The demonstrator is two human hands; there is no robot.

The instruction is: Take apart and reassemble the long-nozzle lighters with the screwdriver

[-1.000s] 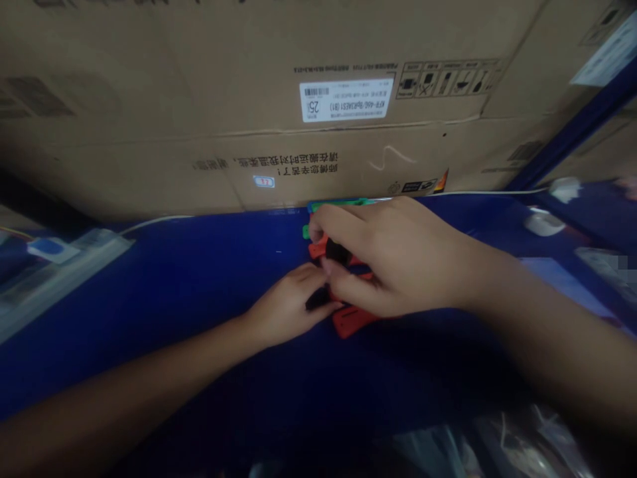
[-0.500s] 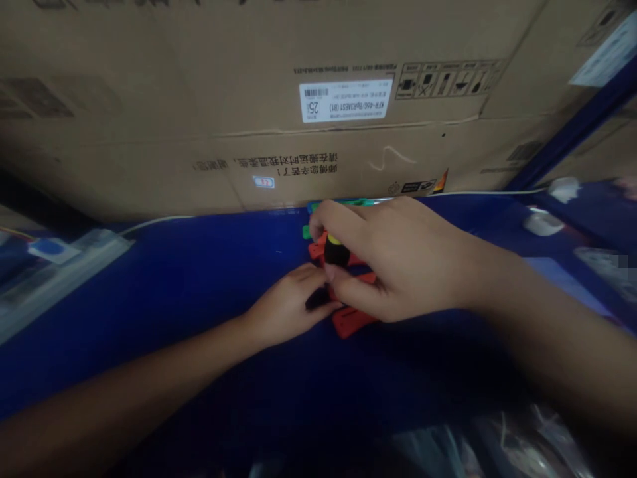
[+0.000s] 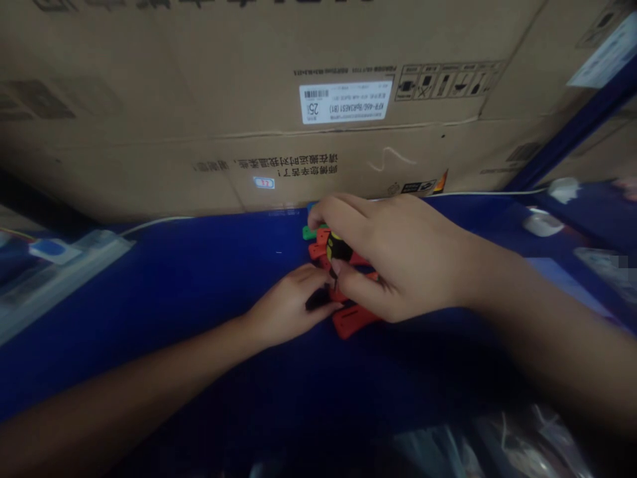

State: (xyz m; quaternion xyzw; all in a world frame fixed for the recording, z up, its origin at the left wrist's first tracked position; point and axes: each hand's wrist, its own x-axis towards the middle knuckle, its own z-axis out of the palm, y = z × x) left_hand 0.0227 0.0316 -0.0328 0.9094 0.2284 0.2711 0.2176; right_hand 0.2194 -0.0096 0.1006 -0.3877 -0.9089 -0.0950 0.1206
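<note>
My right hand (image 3: 393,252) is closed on the black and yellow handle of a short screwdriver (image 3: 339,247), its thumb and bent forefinger around it. A thin dark shaft seems to point down from the handle to a red plastic part (image 3: 339,293). My left hand (image 3: 286,305) pinches that part's left end between thumb and fingers; something dark shows in the gap between them. Nearer to me lies another red slotted piece (image 3: 351,322), apart from the screwdriver. Farther back, more red pieces (image 3: 317,250) and a green piece (image 3: 309,233) stick out, partly hidden by my right hand.
A big cardboard box (image 3: 223,99) stands along the back of the blue surface (image 3: 223,255). A white cable (image 3: 478,193) runs along its base. Clear plastic packaging (image 3: 99,255) lies at left, a white device (image 3: 543,222) at right, and more plastic bags (image 3: 522,438) at bottom right.
The screwdriver handle has turned and tilted a little in my right hand, showing more yellow. My right thumb has shifted slightly right, uncovering more of the red part. My left hand stays in place.
</note>
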